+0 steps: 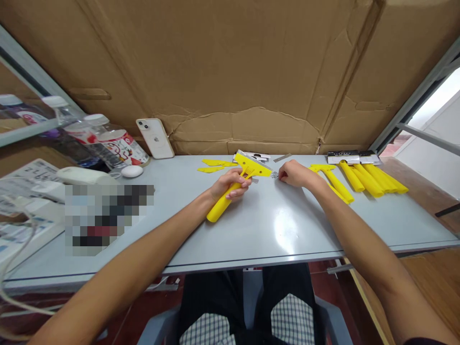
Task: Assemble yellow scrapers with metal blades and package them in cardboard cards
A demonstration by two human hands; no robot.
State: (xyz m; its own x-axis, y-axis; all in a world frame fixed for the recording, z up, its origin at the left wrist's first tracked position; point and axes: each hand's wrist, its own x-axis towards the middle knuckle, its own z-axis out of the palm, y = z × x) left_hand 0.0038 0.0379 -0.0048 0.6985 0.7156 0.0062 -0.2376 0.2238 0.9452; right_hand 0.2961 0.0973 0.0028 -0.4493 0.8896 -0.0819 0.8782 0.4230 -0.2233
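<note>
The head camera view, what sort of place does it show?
Probably a small indoor workspace: a glossy grey table stands before brown cardboard sheeting, yellow tubular plastic handles lie grouped on it, and the left hand holds a yellow T-shaped plastic tool.

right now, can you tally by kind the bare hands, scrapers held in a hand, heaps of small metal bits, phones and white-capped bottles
Hands, left hand and right hand: 2
Held yellow scraper: 1
Heap of metal bits: 1
Phone: 1
Bottles with white caps showing: 3
Total: 8
</note>
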